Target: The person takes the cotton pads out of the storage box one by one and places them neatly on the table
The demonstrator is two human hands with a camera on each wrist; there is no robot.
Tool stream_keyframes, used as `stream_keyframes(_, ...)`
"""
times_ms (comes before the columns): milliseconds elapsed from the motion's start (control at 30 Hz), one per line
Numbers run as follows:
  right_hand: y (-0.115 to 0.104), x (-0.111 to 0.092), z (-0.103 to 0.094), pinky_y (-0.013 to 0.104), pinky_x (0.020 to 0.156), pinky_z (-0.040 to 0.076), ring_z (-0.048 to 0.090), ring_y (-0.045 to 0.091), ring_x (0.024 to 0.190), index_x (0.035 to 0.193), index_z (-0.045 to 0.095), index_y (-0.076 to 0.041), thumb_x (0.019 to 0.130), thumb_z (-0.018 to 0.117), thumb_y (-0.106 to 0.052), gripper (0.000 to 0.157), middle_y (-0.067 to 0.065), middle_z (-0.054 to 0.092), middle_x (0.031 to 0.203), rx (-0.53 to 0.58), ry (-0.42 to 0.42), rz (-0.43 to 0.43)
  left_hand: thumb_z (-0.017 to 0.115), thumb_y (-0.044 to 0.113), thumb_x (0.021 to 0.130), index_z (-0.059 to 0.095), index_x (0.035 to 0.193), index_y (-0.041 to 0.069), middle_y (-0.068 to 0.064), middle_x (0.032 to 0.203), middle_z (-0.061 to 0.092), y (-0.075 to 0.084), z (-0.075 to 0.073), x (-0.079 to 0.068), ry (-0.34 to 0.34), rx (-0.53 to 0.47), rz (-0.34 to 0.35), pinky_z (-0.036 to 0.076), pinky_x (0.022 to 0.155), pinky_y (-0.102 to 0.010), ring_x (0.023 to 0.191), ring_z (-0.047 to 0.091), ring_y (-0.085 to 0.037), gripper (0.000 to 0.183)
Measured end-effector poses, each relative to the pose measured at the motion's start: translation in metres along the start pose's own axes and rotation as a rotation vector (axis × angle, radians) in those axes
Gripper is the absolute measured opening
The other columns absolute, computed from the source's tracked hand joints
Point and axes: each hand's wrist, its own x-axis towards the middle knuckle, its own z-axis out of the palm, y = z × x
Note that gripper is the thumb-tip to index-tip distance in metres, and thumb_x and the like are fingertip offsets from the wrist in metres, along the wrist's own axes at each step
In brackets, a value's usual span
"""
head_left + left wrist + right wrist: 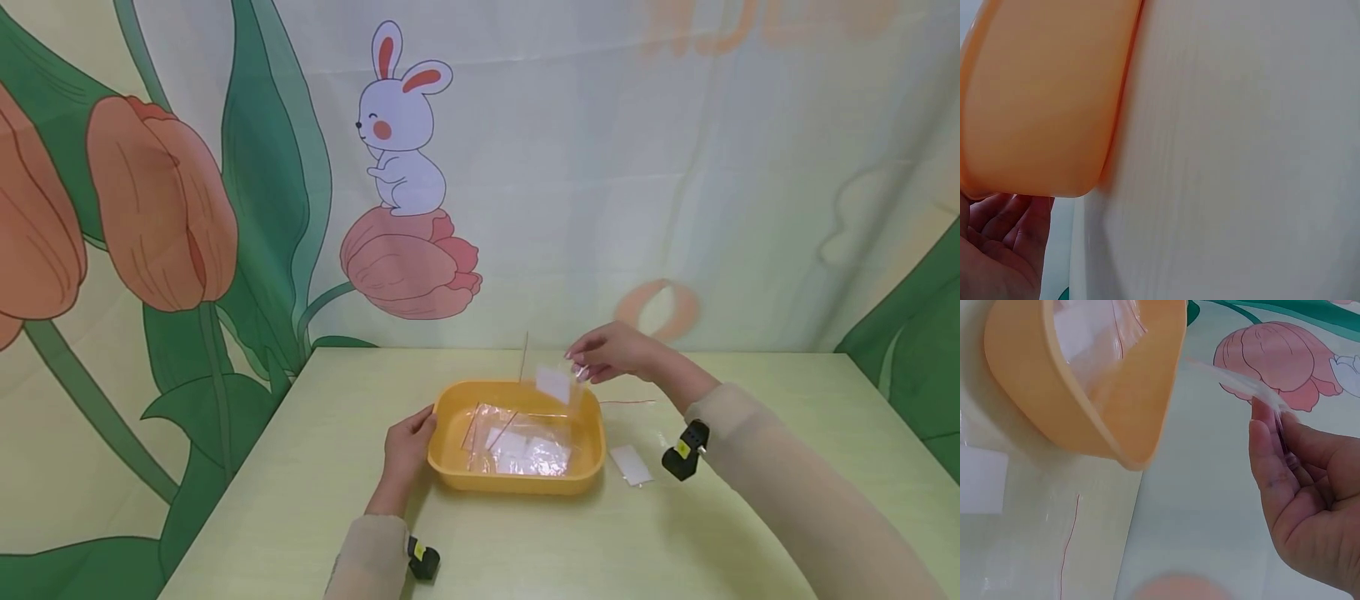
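My right hand (pixel 611 354) pinches a clear zip bag (pixel 553 385) by one edge, raised over the back right of a yellow plastic basin (pixel 517 485). The bag has a red line along its far side and a white card inside. Thumb and fingertips meet on the plastic in the right wrist view, where the bag (pixel 1241 381) shows edge-on. My left hand (pixel 408 446) grips the left end of the basin at its rim. In the left wrist view its fingers (pixel 1029 231) bend against the basin's end wall.
Several clear bags with white cards (pixel 525 450) lie overlapping inside the basin. Another bag (pixel 632 465), with a white card and red line, lies flat on the pale table (pixel 247 533) to the right. Behind the table hangs a printed cloth (pixel 562 167).
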Motion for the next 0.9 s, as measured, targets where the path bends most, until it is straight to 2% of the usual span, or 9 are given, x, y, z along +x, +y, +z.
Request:
stream_keyframes(367, 0.008, -0.013, -0.016, 0.023, 0.079, 0.065, 0.068, 0.009, 0.08, 0.134, 0.059, 0.009, 0.104, 0.058, -0.012, 0.037, -0.003, 0.071, 0.091, 0.037, 0.026, -0.009, 0.052, 0.016, 0.106, 0.061, 0.138, -0.001, -0.02, 0.145, 0.06, -0.002, 0.0, 0.002, 0.011, 0.013, 0.006, 0.049, 0.116, -0.048, 0.141, 0.053, -0.037, 0.037)
stream_keyframes(567, 0.019, -0.018, -0.023, 0.027, 0.084, 0.065, 0.071, 0.012, 0.086, 0.135, 0.058, 0.008, 0.105, 0.056, -0.012, 0.036, -0.002, 0.072, 0.096, 0.067, 0.049, 0.004, 0.052, 0.017, 0.106, 0.061, 0.138, 0.0, -0.019, 0.145, 0.059, -0.002, 0.0, 0.002, 0.012, 0.015, 0.006, 0.048, 0.116, -0.048, 0.141, 0.053, -0.036, 0.037)
stream_keyframes(767, 0.029, -0.026, -0.029, 0.023, 0.08, 0.065, 0.07, 0.011, 0.087, 0.138, 0.055, 0.01, 0.105, 0.055, -0.011, 0.038, -0.001, 0.071, 0.099, 0.087, 0.073, -0.004, 0.052, 0.016, 0.106, 0.062, 0.137, 0.0, -0.02, 0.144, 0.06, -0.002, 0.0, 0.002, 0.016, 0.021, 0.016, 0.048, 0.117, -0.048, 0.141, 0.053, -0.037, 0.037)
stream_keyframes(900, 0.039, -0.032, -0.035, 0.022, 0.08, 0.065, 0.07, 0.008, 0.085, 0.14, 0.05, 0.013, 0.105, 0.054, -0.01, 0.042, -0.005, 0.07, 0.097, 0.134, 0.077, -0.02, 0.052, 0.016, 0.106, 0.062, 0.137, -0.001, -0.02, 0.144, 0.06, -0.002, 0.0, 0.002, 0.017, 0.014, 0.015, 0.048, 0.117, -0.048, 0.141, 0.053, -0.037, 0.037)
